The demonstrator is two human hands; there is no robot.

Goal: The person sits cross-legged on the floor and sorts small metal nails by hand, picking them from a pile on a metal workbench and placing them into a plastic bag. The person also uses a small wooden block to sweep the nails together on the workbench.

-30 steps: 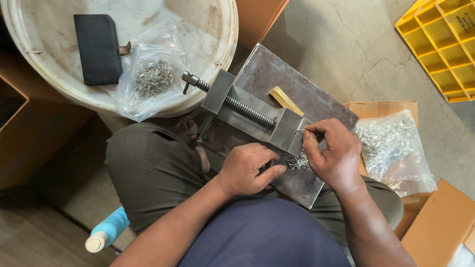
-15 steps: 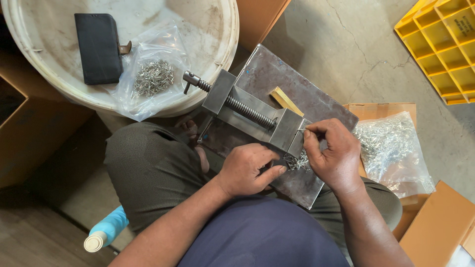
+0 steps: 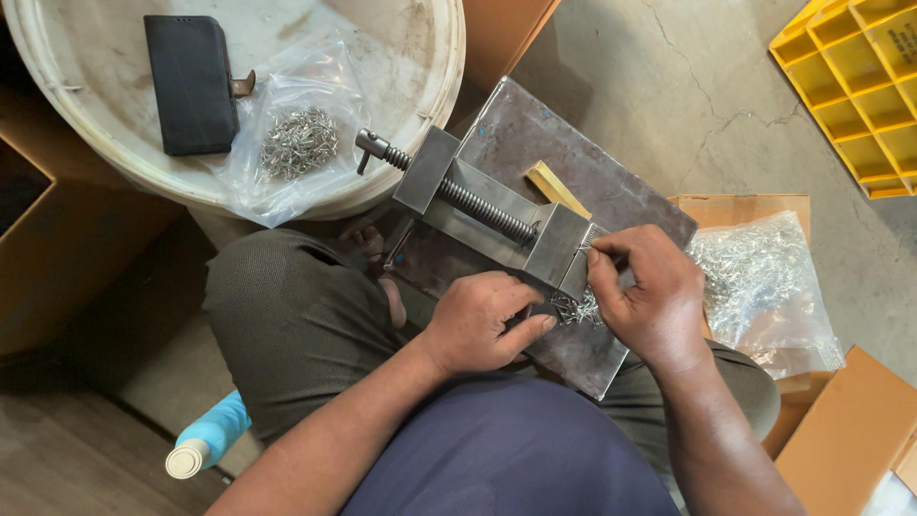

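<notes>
Cracked grey concrete floor [image 3: 669, 86] fills the far side of the head view, with a yellow plastic compartment tray [image 3: 850, 86] at the far right corner. On the person's lap lies a dark grey metal plate [image 3: 535, 134], and on it stands a grey steel vise with a threaded screw [image 3: 487, 215], its handle end pointing far left. A small yellowish wooden block [image 3: 556, 188] lies on the plate just beyond the vise.

At the near end of the vise sits a small pile of shiny metal pins [image 3: 576, 308], between the two hands. The left hand [image 3: 482, 323] is curled closed, resting on the plate just beside the pile; what it grips, if anything, I cannot tell. The right hand [image 3: 650, 296] is closed in a pinch, fingertips against the near jaw of the vise, apparently on a thin pin too small to make out.

To the far left, a round white bucket lid [image 3: 401, 38] carries a black wallet-style case [image 3: 191, 81] and a clear plastic bag of pins [image 3: 296, 143]. Right of the plate, another clear bag of metal pieces [image 3: 764, 287] rests on a brown cardboard box [image 3: 735, 205].
</notes>
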